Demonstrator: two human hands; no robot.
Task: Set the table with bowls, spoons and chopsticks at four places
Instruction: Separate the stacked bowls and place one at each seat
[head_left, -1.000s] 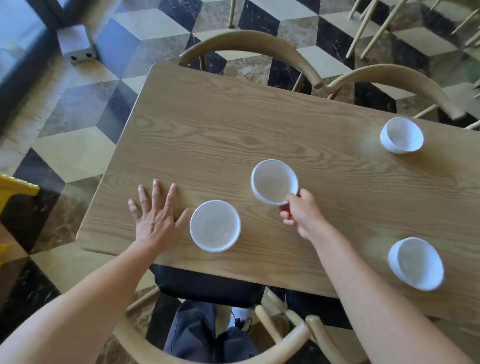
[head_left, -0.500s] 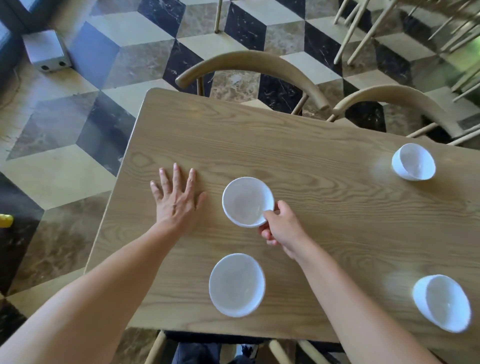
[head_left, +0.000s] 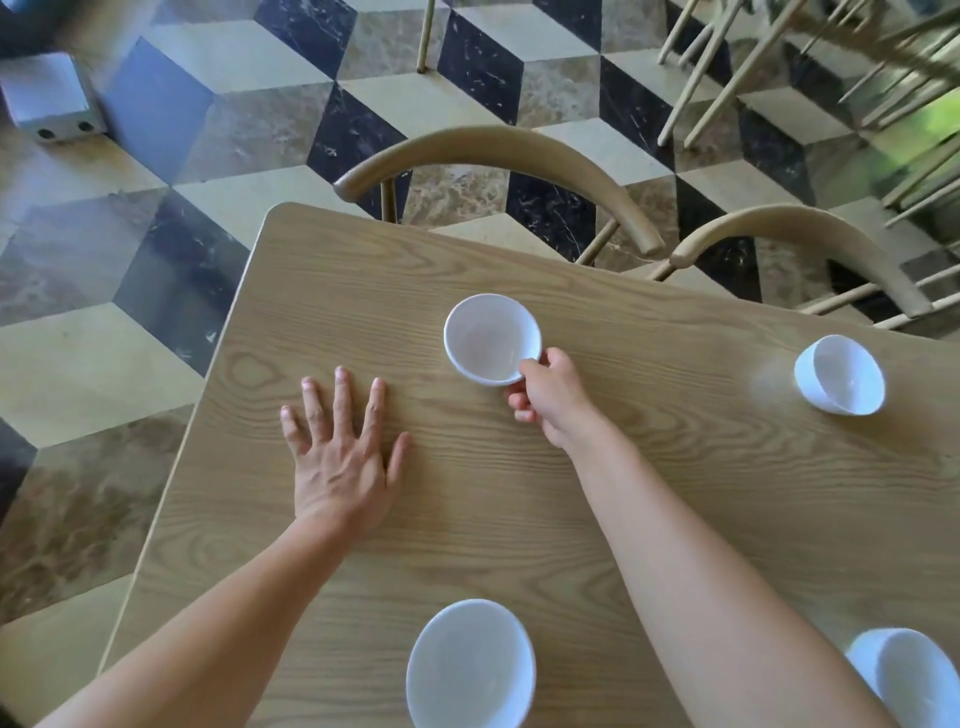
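Observation:
On the wooden table (head_left: 597, 493) my right hand (head_left: 550, 402) pinches the near right rim of a white bowl (head_left: 488, 335), out toward the far left side. Flat on the wood, fingers spread, rests my left hand (head_left: 340, 457), to the left of that bowl and apart from it. A second white bowl (head_left: 470, 667) stands at the near edge between my forearms. A third bowl (head_left: 839, 382) sits at the far right. The fourth bowl (head_left: 909, 680) is at the near right corner of the view, partly cut off. No spoons or chopsticks are in view.
Two wooden chairs stand against the table's far side, the left chair (head_left: 493, 150) and the right chair (head_left: 795, 234). More chair legs (head_left: 753, 62) fill the top right. A small grey box (head_left: 49, 104) lies on the tiled floor at far left.
My right hand has carried its bowl away from me toward the table's far side. The view has shifted forward, so the near bowls now lie lower. My left hand stays flat on the table.

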